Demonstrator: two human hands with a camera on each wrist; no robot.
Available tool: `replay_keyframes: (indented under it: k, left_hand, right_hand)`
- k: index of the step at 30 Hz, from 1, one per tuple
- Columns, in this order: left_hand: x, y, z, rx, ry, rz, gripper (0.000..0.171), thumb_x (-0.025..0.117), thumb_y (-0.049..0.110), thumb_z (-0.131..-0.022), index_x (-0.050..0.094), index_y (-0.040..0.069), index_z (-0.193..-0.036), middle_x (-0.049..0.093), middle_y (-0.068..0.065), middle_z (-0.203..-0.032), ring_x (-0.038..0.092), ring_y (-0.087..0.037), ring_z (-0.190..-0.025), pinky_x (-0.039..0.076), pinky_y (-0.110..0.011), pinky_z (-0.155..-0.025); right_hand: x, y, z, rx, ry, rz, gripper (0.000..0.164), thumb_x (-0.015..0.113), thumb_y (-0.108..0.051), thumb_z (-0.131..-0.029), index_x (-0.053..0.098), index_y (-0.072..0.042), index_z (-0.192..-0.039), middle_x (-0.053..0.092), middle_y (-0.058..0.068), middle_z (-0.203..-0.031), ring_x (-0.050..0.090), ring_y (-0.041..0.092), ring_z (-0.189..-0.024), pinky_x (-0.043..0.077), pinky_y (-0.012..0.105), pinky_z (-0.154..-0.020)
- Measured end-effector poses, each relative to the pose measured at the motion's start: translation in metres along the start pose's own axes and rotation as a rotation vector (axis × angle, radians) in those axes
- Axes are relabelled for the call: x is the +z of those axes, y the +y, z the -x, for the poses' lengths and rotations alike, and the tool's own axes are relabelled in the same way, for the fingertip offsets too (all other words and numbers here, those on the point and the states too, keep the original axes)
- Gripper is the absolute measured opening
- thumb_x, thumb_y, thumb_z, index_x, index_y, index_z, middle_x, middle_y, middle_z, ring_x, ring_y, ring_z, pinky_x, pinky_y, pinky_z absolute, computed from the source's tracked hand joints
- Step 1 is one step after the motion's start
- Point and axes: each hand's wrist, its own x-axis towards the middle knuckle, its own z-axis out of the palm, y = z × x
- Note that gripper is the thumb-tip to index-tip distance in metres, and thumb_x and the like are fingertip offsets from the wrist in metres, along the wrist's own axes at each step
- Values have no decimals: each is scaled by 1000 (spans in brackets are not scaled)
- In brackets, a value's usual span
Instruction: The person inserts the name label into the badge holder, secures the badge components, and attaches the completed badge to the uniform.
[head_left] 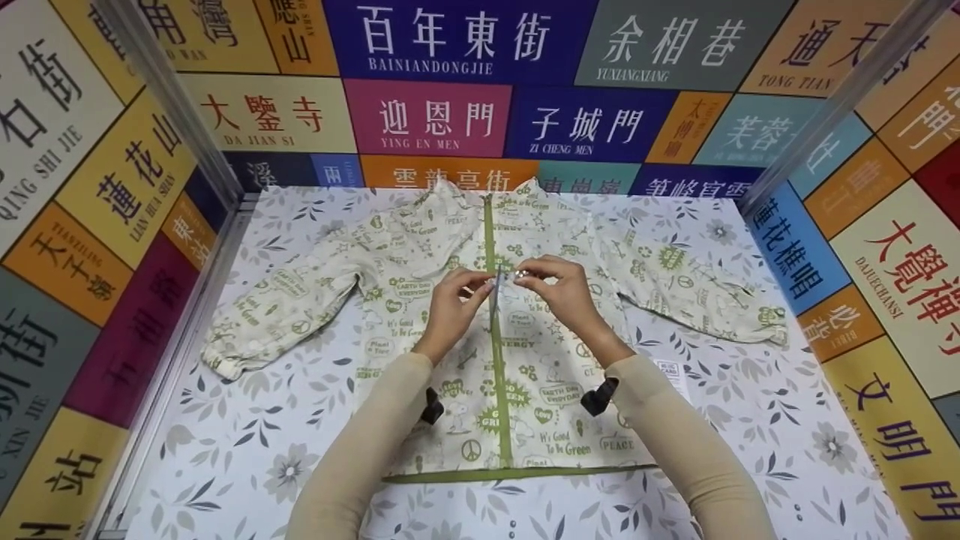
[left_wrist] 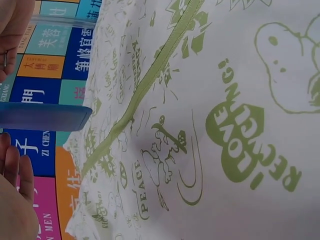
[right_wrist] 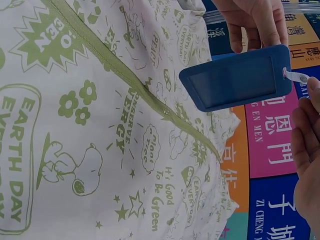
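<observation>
A blue badge holder (right_wrist: 235, 77) with a see-through window is held up above a zipped jacket (head_left: 555, 450). My left hand (head_left: 456, 304) pinches the badge holder by its edge. From its slotted end comes a short clear strap with a metal snap (right_wrist: 301, 78), which my right hand (head_left: 566, 292) pinches between thumb and finger. In the left wrist view the badge holder (left_wrist: 45, 117) appears edge-on between both hands. The jacket lies front up, white with green print, a green zip strip (head_left: 496, 390) running down its middle.
The jacket's sleeves (head_left: 292, 300) spread to both sides on a leaf-patterned tabletop (head_left: 247, 465). A white printed card (head_left: 670, 371) lies partly under the right forearm. Sign-covered panels (head_left: 435, 120) stand at the back and sides, joined by metal posts.
</observation>
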Motion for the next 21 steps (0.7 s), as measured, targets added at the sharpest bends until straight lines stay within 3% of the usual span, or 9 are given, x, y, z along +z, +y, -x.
replay_keyframes:
  k: [7,12,16,21]
  left_hand:
    - [-3,-2,-1,3,-9,15,21,69,28,-93,74,15,-108,69,-2,-99,64,-14,-91,58,-37,-81]
    - [-4,-4,1,1,0,6,16,69,26,-93,75,14,-101,71,-2,-98,64,-14,-90,57,-33,-80]
    - [-5,-8,3,-4,7,-19,12,69,23,-92,75,12,-92,73,-3,-93,65,-15,-85,56,-28,-78]
    - [-8,-16,6,-26,-14,-55,15,66,20,-94,77,9,-92,75,-4,-91,66,-16,-83,57,-28,-76]
  right_hand:
    - [-2,-2,-1,11,-10,10,13,74,-7,-86,77,-8,-99,72,13,-89,64,10,-78,54,31,-75]
    - [-3,-3,-2,11,-18,-2,15,74,-5,-86,77,-9,-100,72,15,-91,64,11,-79,55,31,-76]
    - [-3,-4,-2,8,-18,-2,16,74,-4,-86,77,-9,-101,72,13,-92,65,10,-79,56,24,-75]
    - [-3,-6,-2,-4,-17,-4,15,74,-7,-87,77,-9,-101,72,12,-90,65,10,-79,56,23,-75]
